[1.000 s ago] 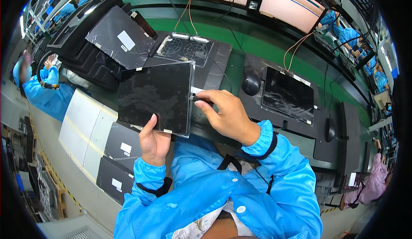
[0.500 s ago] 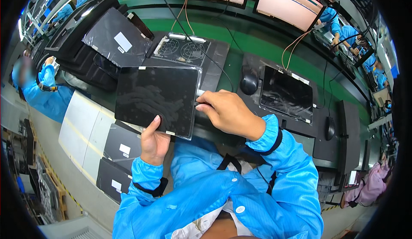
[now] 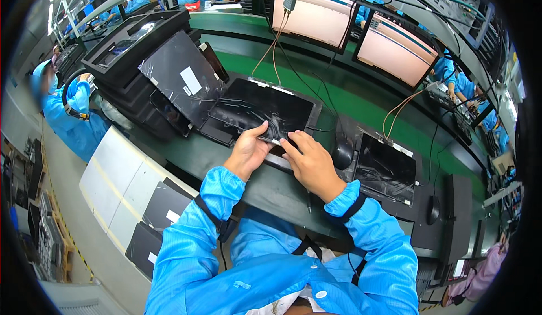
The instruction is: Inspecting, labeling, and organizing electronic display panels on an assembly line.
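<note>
A black tablet (image 3: pixel 265 107) under clear film lies tilted over the dark fixture on the bench, its far edge by the white strips. My left hand (image 3: pixel 248 150) grips its near edge, thumb on top and fingers underneath. My right hand (image 3: pixel 311 162) is closed at the same near edge, just right of the left hand, fingertips against it. A thin dark cable reaches the tablet's right side; whether it is plugged in cannot be made out.
A second film-covered tablet (image 3: pixel 387 167) lies on a fixture to the right, with a black mouse (image 3: pixel 342 151) between. Left are a leaning dark panel (image 3: pixel 183 80), stacked black trays (image 3: pixel 121 80) and a white table (image 3: pixel 116 174). Two monitors (image 3: pixel 310 15) stand behind. A co-worker (image 3: pixel 70 109) is far left.
The tablet has moved away from me and right, down onto the fixture. My right hand has left its right edge and the connector there, and both hands now meet at the near edge.
</note>
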Demonstrator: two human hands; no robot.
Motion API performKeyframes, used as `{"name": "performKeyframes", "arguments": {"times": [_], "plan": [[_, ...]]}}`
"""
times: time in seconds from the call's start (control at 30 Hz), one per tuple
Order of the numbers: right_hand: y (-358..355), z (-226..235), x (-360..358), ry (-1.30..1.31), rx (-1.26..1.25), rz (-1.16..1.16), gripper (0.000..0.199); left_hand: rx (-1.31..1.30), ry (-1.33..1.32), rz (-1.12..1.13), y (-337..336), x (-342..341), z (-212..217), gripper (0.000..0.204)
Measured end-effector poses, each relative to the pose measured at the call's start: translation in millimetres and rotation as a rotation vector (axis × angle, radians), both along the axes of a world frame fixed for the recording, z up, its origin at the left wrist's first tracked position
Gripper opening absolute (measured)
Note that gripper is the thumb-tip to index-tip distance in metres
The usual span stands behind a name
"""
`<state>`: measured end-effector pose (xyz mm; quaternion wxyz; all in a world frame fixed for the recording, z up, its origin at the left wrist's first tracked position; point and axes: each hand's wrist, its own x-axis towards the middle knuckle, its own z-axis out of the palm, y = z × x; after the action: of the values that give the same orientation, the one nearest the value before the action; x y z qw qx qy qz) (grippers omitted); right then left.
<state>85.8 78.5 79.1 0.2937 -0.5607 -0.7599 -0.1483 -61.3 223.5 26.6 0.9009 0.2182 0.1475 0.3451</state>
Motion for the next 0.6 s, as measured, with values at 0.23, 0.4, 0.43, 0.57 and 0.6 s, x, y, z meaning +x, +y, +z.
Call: {"name": "performKeyframes", "arguments": {"times": [0.23,0.4,0.43,0.57,0.6], "plan": [[19.3,-25.6,15.1,-0.038,-0.05,-0.004,0.041,-0.129,0.123,-0.347,7.8,-26.8,24.5,0.061],[20.2,-27.6,9.5,-0.022,-0.073,0.011,0.032,0.592,1.138,-0.039,-5.1,-82.0,19.5,0.047],[21.0,-26.5,8.8,-0.024,-0.064,0.029,0.032,1.047,1.311,0.321,-6.5,-85.2,15.0,0.042],[26.1,-24.9,6.1,-0.04,-0.056,0.002,0.028,1.78,1.463,0.813,-4.8,-82.2,-1.3,0.037],[26.9,-25.7,5.9,-0.045,-0.047,-0.019,0.028,1.789,1.482,0.793,-3.3,-80.6,-4.0,0.044]]}}
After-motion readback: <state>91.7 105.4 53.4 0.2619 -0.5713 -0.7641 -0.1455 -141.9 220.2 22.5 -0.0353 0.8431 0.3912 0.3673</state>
